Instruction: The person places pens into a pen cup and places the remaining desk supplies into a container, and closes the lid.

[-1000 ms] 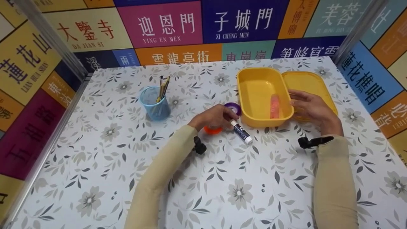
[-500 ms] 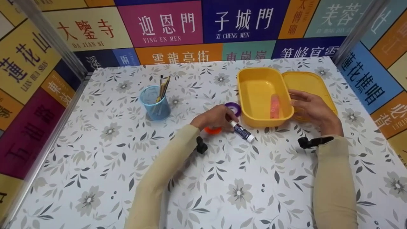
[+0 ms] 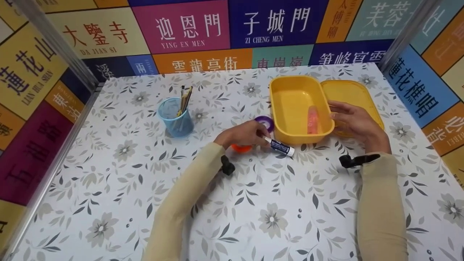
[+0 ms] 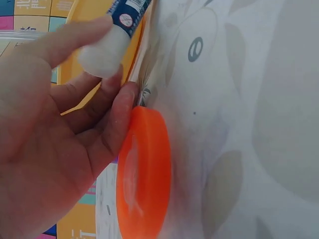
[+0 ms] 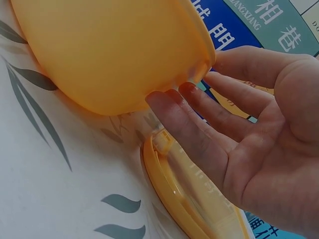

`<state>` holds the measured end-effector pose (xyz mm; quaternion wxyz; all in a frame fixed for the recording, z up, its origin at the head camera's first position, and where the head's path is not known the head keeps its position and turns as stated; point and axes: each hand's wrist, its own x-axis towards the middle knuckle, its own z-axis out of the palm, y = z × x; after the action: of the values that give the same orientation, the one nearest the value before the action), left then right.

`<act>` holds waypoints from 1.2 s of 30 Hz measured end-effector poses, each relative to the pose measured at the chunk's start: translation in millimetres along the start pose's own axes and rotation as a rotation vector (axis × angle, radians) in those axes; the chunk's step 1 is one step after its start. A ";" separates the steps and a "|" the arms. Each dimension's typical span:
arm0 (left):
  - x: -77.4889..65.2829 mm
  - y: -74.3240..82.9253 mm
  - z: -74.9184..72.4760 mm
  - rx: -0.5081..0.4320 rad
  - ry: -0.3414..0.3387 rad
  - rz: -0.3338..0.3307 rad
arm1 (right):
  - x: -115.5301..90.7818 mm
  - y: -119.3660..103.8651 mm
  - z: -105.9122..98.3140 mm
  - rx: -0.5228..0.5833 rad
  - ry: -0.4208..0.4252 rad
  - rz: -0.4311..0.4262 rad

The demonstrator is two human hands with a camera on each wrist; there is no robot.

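Left hand (image 3: pixel 246 133), pinching glue stick (image 3: pixel 280 147), partly hides orange ring (image 4: pixel 152 179); spread right hand (image 3: pixel 355 121) seemingly touches box (image 3: pixel 297 138).

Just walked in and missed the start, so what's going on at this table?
A person's left hand pinches a white-and-blue tube outside a yellow box; the right hand touches the box's side. Inside the box is a pink item; beside the box lies a yellow lid. An orange ring and a purple ring sit by the left hand, and a blue cup of thin sticks stands farther left.
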<state>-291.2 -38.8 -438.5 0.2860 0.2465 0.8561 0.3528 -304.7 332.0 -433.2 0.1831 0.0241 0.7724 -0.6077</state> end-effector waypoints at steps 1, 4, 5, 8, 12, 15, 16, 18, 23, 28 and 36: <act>-0.1 -0.9 -0.1 -0.014 0.008 0.002 | 0.2 -0.4 0.0 0.004 0.000 0.001; 0.0 -3.7 0.4 -0.056 0.053 0.024 | -0.6 -2.0 1.1 0.003 0.006 0.009; -0.3 -4.5 0.8 -0.079 0.065 0.029 | -0.8 -2.2 1.4 0.001 0.010 0.012; -1.3 -5.3 1.6 -0.157 0.103 0.032 | -2.0 -2.8 2.7 -0.014 0.022 0.025; -4.5 -4.6 -0.8 -0.270 0.130 0.007 | -1.3 -3.0 3.4 -0.023 0.031 0.049; -6.0 -3.3 -4.9 -0.327 0.159 0.006 | -1.0 -3.0 2.7 -0.026 0.023 0.052; -6.2 -2.6 -6.2 -0.347 0.168 0.006 | -1.2 -3.1 2.4 -0.024 0.021 0.050; -6.5 -1.2 -8.2 -0.377 0.194 0.014 | -1.2 -3.1 1.7 -0.030 0.018 0.050; -7.1 3.8 -11.1 -0.546 0.209 0.007 | 0.4 -3.1 1.0 -0.036 0.016 0.061; -1.4 14.4 -12.6 -0.752 0.258 -0.005 | 1.1 -4.2 0.7 -0.026 0.020 0.061; 9.5 38.9 -11.2 -0.914 0.335 0.050 | -0.1 -2.7 1.9 -0.050 0.017 0.038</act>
<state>-296.8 -13.5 -406.0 0.2148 0.0559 0.6415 0.7343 -304.7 329.5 -431.1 0.1884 0.0393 0.7885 -0.5842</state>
